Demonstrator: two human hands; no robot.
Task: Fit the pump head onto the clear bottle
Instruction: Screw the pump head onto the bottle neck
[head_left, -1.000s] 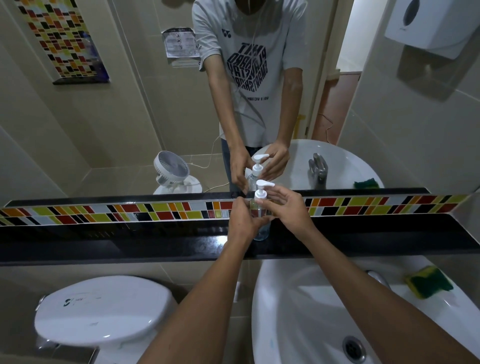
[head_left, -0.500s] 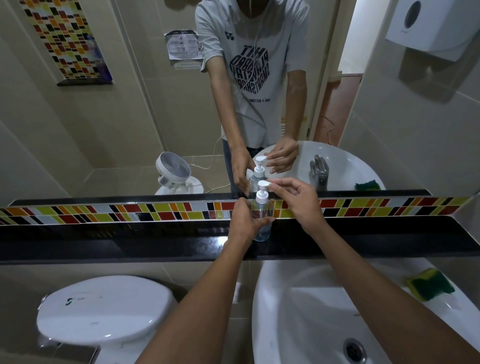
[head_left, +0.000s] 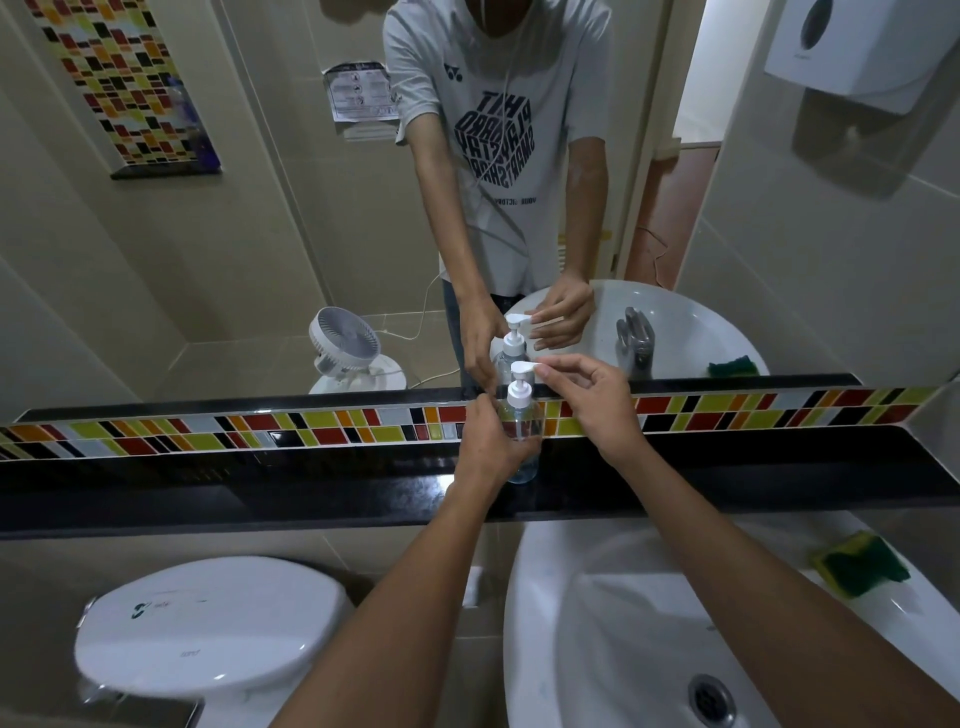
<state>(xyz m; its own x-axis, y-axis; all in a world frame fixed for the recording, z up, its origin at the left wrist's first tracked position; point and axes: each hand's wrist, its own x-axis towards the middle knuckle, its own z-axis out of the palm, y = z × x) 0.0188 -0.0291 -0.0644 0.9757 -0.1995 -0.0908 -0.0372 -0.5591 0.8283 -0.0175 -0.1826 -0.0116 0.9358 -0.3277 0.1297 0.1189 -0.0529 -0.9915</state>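
On the black ledge (head_left: 311, 483) below the mirror, the clear bottle (head_left: 521, 431) stands gripped by the left hand (head_left: 491, 441), while the right hand (head_left: 597, 397) pinches the spout of the pump head (head_left: 519, 384), apparently seated but perhaps needing final tightening.

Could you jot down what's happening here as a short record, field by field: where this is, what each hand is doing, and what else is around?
place: bathroom, black ledge below a mirror
clear bottle: upright on the ledge
pump head: white, sitting on the bottle neck
left hand: wrapped around the bottle body
right hand: fingertips pinching the pump nozzle tip
sink: white, below right
sponge: green and yellow, on the sink rim
toilet lid: white, closed, lower left
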